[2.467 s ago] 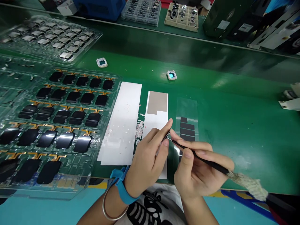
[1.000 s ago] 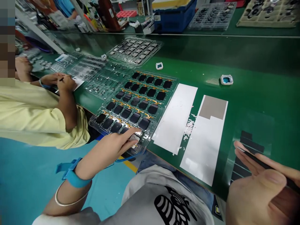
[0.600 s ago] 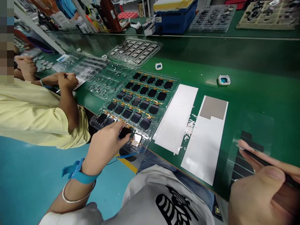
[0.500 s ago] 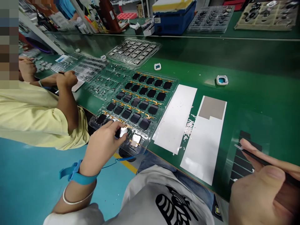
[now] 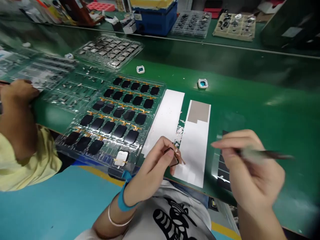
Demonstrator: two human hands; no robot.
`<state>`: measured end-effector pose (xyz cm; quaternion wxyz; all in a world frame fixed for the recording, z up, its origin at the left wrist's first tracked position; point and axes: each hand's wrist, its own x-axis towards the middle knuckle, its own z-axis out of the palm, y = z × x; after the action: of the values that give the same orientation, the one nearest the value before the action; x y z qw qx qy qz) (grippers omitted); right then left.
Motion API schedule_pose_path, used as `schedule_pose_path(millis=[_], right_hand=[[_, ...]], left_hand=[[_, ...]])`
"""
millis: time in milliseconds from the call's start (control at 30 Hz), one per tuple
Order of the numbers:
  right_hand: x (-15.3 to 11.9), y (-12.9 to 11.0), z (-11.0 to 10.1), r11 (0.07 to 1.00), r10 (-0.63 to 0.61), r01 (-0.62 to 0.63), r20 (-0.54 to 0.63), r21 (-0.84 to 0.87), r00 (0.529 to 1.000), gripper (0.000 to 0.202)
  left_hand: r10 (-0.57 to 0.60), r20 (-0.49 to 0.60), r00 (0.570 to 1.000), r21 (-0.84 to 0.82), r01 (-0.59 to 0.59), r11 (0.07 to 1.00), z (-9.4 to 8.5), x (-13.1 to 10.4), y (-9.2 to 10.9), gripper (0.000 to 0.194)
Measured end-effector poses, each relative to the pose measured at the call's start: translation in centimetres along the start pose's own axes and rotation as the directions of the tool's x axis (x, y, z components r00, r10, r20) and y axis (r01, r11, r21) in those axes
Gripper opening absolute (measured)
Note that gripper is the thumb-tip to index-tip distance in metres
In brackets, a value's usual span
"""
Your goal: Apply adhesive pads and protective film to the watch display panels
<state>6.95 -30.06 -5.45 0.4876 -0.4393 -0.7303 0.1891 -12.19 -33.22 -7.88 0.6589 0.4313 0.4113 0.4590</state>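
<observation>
Since earlier, my left hand (image 5: 153, 173) moved from tray (image 5: 111, 147) to white card (image 5: 193, 150), pinching a small screen (image 5: 175, 161), axis unclear, at nine o'clock from my right hand (image 5: 253, 173), which gripped a blurred tool (image 5: 260, 154).

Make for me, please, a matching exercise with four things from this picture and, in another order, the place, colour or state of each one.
Things:
1. left hand
2. right hand
3. grey patch
4. box

Descriptions:
A. at the far end of a white sheet
B. holds a blurred tool
C. blue, with yellow on top
D. holds a thin piece with a dark edge

Right pairs: 1-D, 2-B, 3-A, 4-C.
</observation>
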Motion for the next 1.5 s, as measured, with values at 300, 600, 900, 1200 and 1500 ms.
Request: schedule_pose_path(millis=[300,600,900,1200,1500], right_hand=[[0.3,2.3,0.6,0.885,-0.25,0.331,0.265,-0.329,0.931,0.021],[-0.3,3.3,1.4,0.864,-0.263,0.351,0.271,-0.361,0.926,0.025],[0.5,4.1,1.6,0.977,-0.02,0.069,0.237,-0.2,0.971,0.01],[2.2,4.0,1.8,0.717,0.312,-0.573,0.552,0.398,0.774,0.011],[1.2,4.5,1.7,0.536,0.434,-0.763,0.658,0.361,0.616,0.027]], left_hand=[[0.098,0.005,0.995,0.15,-0.098,0.984,1.3,3.3,-2.3,0.015],[0.149,-0.023,0.989,0.333,-0.133,0.934,0.9,3.3,-2.8,0.016],[0.205,-0.06,0.977,0.385,-0.167,0.908,1.1,3.3,-2.6,0.009],[0.128,-0.08,0.989,0.169,-0.113,0.979,1.6,3.1,-2.5,0.006],[0.114,-0.051,0.992,0.224,-0.1,0.97,1.4,3.1,-2.7,0.006]])
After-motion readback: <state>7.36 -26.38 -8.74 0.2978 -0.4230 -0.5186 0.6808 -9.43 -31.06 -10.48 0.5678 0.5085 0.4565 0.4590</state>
